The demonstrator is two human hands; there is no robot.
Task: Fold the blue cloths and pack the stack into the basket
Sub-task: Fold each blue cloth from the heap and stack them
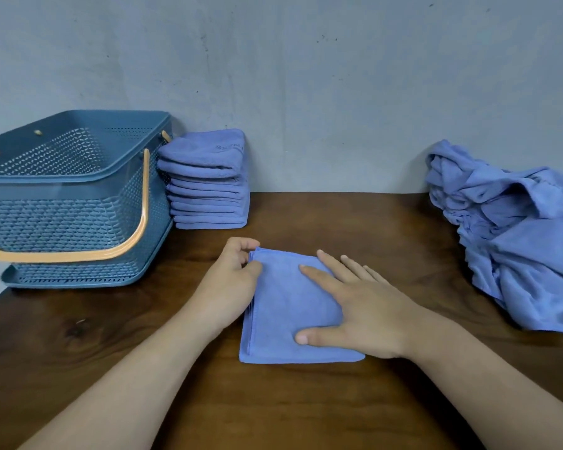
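Note:
A folded blue cloth (286, 316) lies flat on the brown table in front of me. My left hand (231, 284) pinches the cloth's left edge near its far corner with curled fingers. My right hand (358, 306) lies flat on the cloth's right half, fingers straight and spread, pressing it down. A stack of several folded blue cloths (208, 183) stands at the back against the wall. Left of the stack sits the blue perforated basket (62, 203), with its orange handle (137, 232) folded down over the front. A heap of unfolded blue cloths (520, 241) lies at the right.
The wooden table (306, 404) meets a grey wall at the back. The basket sits close to the table's left edge, and the heap runs off the right side of the view.

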